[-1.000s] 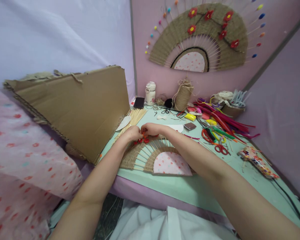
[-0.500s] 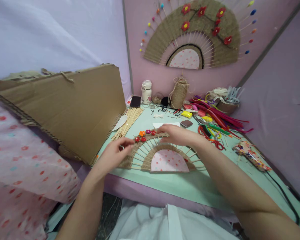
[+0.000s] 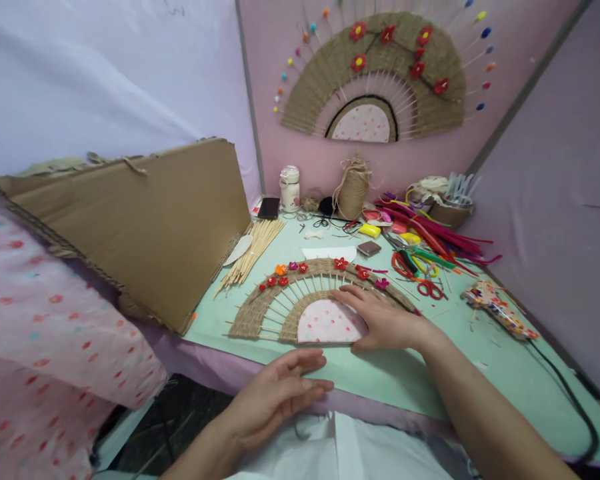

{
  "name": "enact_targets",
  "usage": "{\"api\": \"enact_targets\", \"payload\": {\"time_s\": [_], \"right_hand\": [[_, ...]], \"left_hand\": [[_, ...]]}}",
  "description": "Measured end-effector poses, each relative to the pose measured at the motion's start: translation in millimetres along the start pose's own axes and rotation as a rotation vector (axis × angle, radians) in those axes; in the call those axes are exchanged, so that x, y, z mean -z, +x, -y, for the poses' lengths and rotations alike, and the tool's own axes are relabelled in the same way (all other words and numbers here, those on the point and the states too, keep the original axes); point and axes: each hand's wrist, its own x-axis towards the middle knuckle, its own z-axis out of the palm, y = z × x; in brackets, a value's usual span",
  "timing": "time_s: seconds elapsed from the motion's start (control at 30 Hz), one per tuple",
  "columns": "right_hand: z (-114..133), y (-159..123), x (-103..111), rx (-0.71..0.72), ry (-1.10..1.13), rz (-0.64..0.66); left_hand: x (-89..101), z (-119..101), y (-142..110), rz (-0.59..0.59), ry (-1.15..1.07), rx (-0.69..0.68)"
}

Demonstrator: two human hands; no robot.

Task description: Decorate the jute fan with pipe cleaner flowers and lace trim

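A woven twine fan (image 3: 250, 313) lies flat near the table's front edge, with thin sticks radiating across its open band. Small red, orange and purple flowers (image 3: 341, 264) sit along its outer arc. At its base is a half-round of pink dotted cloth (image 3: 325, 321). My right hand (image 3: 380, 319), fingers spread, rests over the fan's right part and the cloth's edge, hiding some of the sticks. Closer to my body, my left hand (image 3: 285, 387) is held open and empty in front of the table edge, just below the fan.
A large cardboard sheet (image 3: 170, 227) leans at left beside a bundle of sticks (image 3: 255, 253). Behind are a white bottle (image 3: 290, 190) and a twine spool (image 3: 353, 190). Red scissors (image 3: 431, 289), pipe cleaners (image 3: 430, 230) and a flower-patterned corded tool (image 3: 500, 308) lie right. Another fan (image 3: 300, 100) hangs on the wall.
Both hands have left the flowers on the fan's upper left. My left hand has drawn back toward my body; my right has moved right and down, uncovering more flowers.
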Motion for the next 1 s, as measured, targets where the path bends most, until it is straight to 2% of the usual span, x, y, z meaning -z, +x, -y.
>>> {"api": "enact_targets", "payload": {"time_s": [0.13,0.2,0.27,0.3,0.37,0.43,0.47,0.5,0.57,0.7,0.8,1.0], "right_hand": [[-1,-2,3,0.085,0.087,-0.046],[0,-3,4,0.085,0.123,-0.055],[2,-4,5,0.072,0.139,-0.05],[3,-3,5,0.066,0.14,-0.043],[4,-3,4,0.058,0.13,-0.027],[4,-2,3,0.052,0.118,-0.018],[4,-2,2,0.047,0.114,-0.014],[4,-2,1,0.042,0.111,-0.009],[4,-1,1,0.032,0.11,-0.001],[3,-2,2,0.023,0.108,0.009],[3,-1,3,0.025,0.1,0.012],[1,-1,1,0.022,0.101,0.009]], "left_hand": [[-1.8,3,-1,-0.007,0.107,-0.033],[2.9,-8,-8,0.047,0.278,-0.057],[11.2,-31,-17,0.079,0.533,-0.12],[16.4,-46,-21,0.024,0.672,-0.182],[28.2,-81,-22,-0.21,0.921,-0.371],[40.6,-117,-9,-0.499,1.123,-0.521],[46.6,-132,2,-0.584,1.203,-0.532],[52.2,-146,16,-0.627,1.278,-0.499],[61.3,-167,47,-0.633,1.4,-0.382],[68.8,-184,94,-0.562,1.516,-0.173],[67.3,-186,104,-0.545,1.568,-0.069],[58.0,-190,111,-0.544,1.673,0.009]]}}
